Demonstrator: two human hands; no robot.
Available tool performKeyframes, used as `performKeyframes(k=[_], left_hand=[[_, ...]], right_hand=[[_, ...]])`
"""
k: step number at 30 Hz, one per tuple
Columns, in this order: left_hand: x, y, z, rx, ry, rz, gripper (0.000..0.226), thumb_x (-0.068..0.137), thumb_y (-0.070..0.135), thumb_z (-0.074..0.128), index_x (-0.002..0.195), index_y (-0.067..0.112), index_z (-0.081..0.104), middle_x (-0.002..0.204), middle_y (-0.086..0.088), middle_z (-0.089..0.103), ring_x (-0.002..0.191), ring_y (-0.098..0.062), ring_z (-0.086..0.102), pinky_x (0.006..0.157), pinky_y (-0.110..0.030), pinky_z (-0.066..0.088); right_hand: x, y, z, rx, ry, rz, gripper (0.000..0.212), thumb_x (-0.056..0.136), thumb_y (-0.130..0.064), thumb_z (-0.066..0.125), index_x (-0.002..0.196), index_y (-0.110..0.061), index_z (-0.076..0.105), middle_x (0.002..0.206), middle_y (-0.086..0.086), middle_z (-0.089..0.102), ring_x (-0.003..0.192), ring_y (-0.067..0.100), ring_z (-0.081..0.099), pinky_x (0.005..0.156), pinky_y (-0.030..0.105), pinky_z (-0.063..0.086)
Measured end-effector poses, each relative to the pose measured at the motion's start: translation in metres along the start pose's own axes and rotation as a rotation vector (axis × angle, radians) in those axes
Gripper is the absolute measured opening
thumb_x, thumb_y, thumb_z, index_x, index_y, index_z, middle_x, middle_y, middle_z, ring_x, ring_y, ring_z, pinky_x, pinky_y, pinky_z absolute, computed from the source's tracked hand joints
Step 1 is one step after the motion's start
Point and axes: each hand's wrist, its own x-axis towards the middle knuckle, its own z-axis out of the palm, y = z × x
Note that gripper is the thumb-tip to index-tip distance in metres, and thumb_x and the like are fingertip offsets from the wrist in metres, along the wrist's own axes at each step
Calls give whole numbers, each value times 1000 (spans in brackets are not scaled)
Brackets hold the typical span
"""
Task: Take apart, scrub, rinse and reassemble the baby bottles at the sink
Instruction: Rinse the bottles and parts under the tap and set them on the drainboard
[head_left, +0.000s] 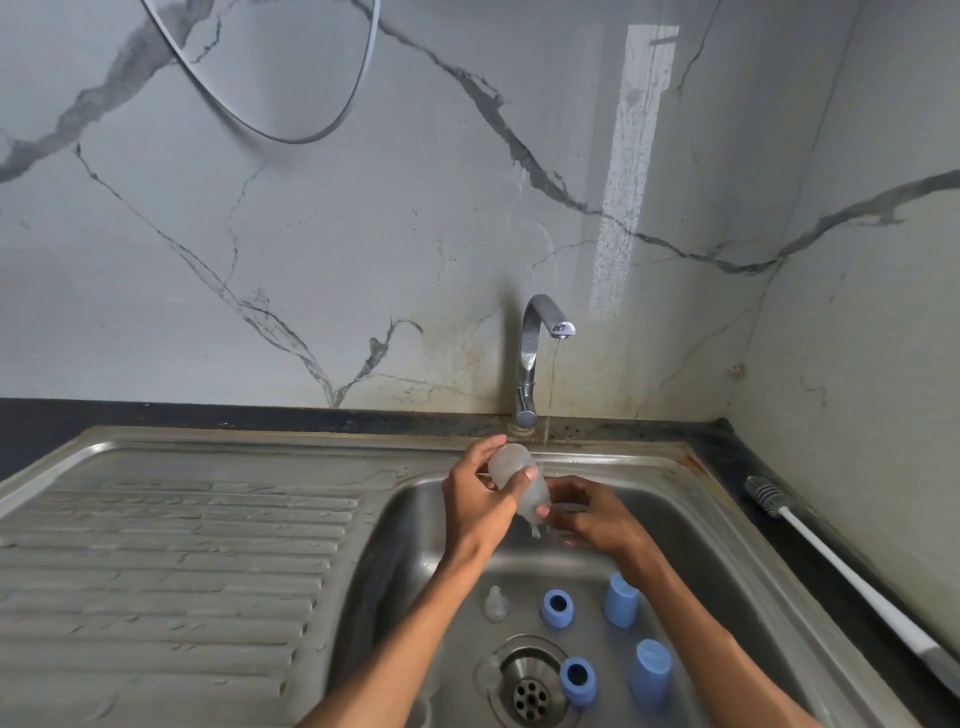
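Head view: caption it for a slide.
Both hands tip a clear bottle over the sink beside the running tap.

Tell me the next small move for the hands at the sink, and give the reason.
Probably shift the bottle a little to the right, under the running water. The left hand grips the bottle tilted mouth-down over the sink, the right hand holds its lower end, and the stream from the tap falls just beside it, so it is not being rinsed.

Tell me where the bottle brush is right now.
In the head view, the bottle brush lies on the dark counter to the right of the sink, along the right-hand wall, bristles pointing toward the back.
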Motion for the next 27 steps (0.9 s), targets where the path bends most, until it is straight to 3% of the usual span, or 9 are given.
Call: performKeyframes(k=[3,6,8,11,15,19,23,25,27], left_hand=[[0,-3,-1,15,-63,20,66,60,37,86,121,27,64,110,9,73,102,-5,68,87,-29,56],[0,-1,0,13,-116,0,67,70,22,89,130,23,58,111,6,72,102,-6,68,88,-22,54],[1,-2,0,-16,-119,-63,52,79,16,83,125,21,60,107,1,72,99,-11,69,88,-23,55],[-1,-6,-3,89,-186,-144,32,87,35,75,117,29,65,105,5,74,97,-8,70,91,-34,57],[-6,-6,-5,52,-273,-180,45,77,45,81,118,31,66,107,7,74,98,-8,71,87,-39,60],[-4,-6,-3,91,-193,-128,46,72,18,88,112,22,67,102,4,76,93,-7,72,87,-32,59],[0,-2,-10,120,-187,-104,46,72,6,86,112,19,68,101,3,74,90,-7,71,80,-21,57],[3,0,-15,149,-216,-80,43,73,8,85,111,22,70,99,3,75,90,-8,71,77,-16,55],[2,4,-19,124,-211,-86,37,76,9,84,108,21,71,97,2,76,89,-11,72,75,-17,56]], right_hand=[[1,0,3,-71,-33,-48,53,79,-24,83,125,-29,58,117,0,65,106,16,64,77,28,57],[-1,1,7,-113,-15,-55,49,79,-36,82,122,-25,62,114,-2,69,104,13,66,84,25,54],[-4,0,8,9,-5,-32,48,79,-44,80,118,-20,66,110,1,73,99,13,69,84,25,54],[-6,-3,9,292,-17,33,47,84,-43,73,116,-8,67,104,11,75,94,20,71,87,32,56],[-8,-4,10,390,-17,49,47,84,-42,69,115,-7,68,107,13,75,99,24,70,89,34,56],[-10,-9,11,441,-31,69,48,86,-43,69,121,-11,63,109,11,75,105,27,69,85,35,56],[-7,-4,8,437,48,43,78,75,-36,82,138,-30,37,120,13,67,105,29,70,86,41,58],[-8,-4,4,423,55,-5,75,73,-33,84,136,-34,44,122,12,66,106,29,69,88,41,57],[-11,-7,3,392,29,-29,64,73,-36,83,130,-26,56,121,11,68,105,27,69,87,38,57]])
